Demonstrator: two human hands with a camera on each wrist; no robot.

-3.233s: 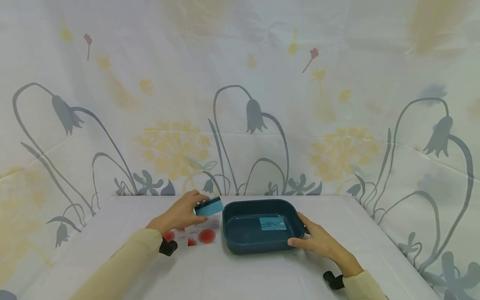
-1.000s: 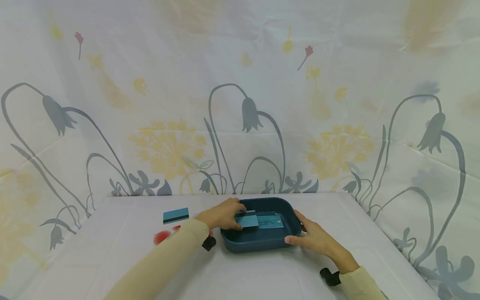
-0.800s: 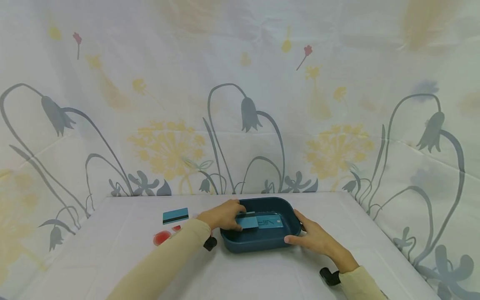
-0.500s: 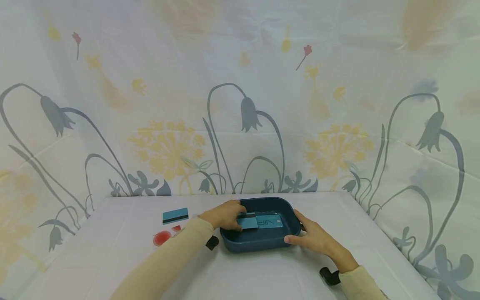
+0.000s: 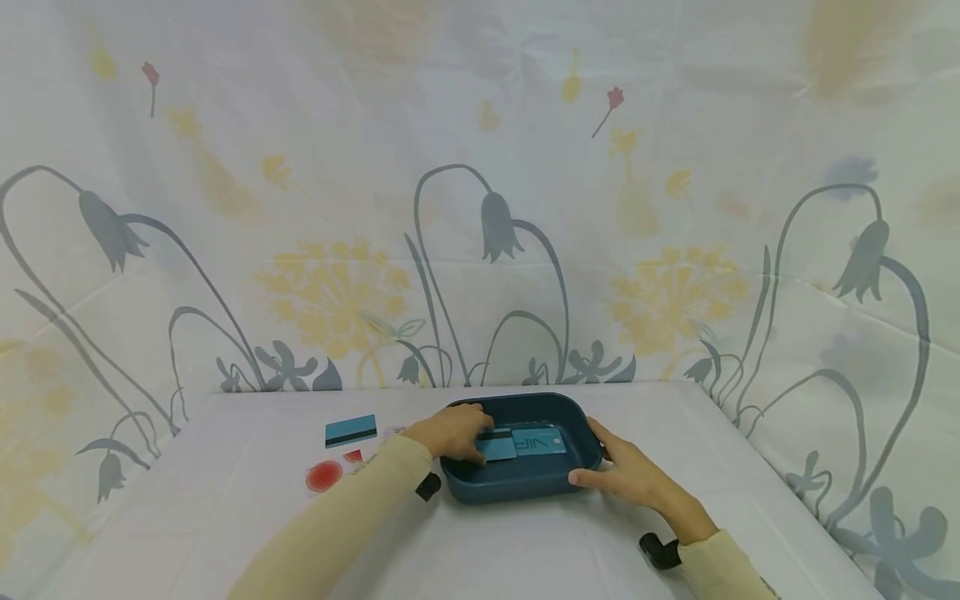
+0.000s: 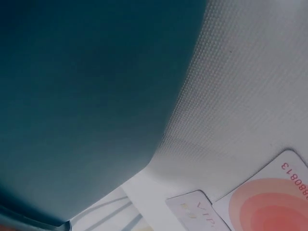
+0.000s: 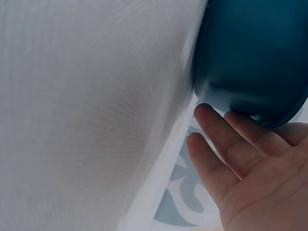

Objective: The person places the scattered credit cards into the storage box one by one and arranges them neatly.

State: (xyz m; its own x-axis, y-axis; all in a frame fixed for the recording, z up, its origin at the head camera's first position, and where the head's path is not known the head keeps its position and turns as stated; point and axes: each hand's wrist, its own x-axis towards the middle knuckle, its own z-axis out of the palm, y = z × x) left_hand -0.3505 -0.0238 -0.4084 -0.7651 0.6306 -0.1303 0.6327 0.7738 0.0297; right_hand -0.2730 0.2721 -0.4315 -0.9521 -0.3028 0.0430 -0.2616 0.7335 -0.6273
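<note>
We find dark teal on the tray [image 5: 517, 490] at lower centre, lighter blue on the black-striped card [image 5: 501, 447] and the VIP card [image 5: 538, 441] inside. At lower left we see a blue magnetic-stripe card [image 5: 351, 428] banded black and a white card [image 5: 324, 476] with a red disc; above, grey bellflowers and yellow blooms pattern the whitish backdrop [image 5: 450, 108].

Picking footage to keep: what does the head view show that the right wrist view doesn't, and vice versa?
Only the head view shows the left hand over the box, a lettered card and a striped card inside, plus another striped card and a red-circled card on the white cloth. Only the right wrist view shows the palm of the right hand. Both share the box, the right hand itself, the cloth and the flowered backdrop.
</note>
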